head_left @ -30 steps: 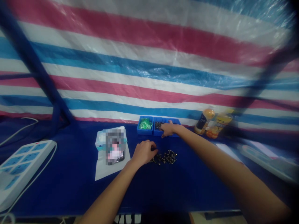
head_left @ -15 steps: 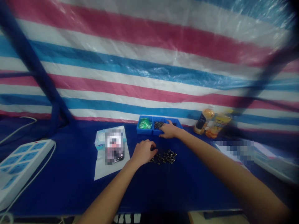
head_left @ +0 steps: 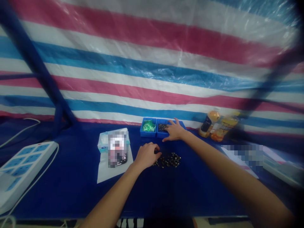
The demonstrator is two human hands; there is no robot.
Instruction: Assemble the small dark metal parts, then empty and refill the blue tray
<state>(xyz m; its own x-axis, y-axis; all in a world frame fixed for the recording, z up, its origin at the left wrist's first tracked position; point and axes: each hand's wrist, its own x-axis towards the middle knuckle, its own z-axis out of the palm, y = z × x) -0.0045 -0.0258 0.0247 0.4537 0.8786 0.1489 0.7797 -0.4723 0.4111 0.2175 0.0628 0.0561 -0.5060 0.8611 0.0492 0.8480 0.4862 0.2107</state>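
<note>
My left hand (head_left: pixel 147 155) rests curled on the blue table cover at the left end of a loose pile of small dark metal fasteners (head_left: pixel 169 160), and its fingertips touch the pile. Whatever its fingers may enclose is hidden. My right hand (head_left: pixel 174 130) lies with fingers spread on the near rim of a blue plastic bin (head_left: pixel 161 134) holding similar dark parts (head_left: pixel 162 127). Beside that bin stands a second blue bin (head_left: pixel 144 134) with small green bagged items (head_left: pixel 148 126).
A white power strip (head_left: pixel 23 167) with a cable lies at the left. A tissue pack (head_left: pixel 103 142) and a blurred object sit on a white sheet (head_left: pixel 111 172). Several bottles (head_left: pixel 209 124) stand at the back right. A striped tarp (head_left: pixel 152 72) hangs behind the table.
My right hand has shifted slightly toward the near rim of the bin, with its fingers spread wider. My left hand stays at the pile, and the view has moved slightly.
</note>
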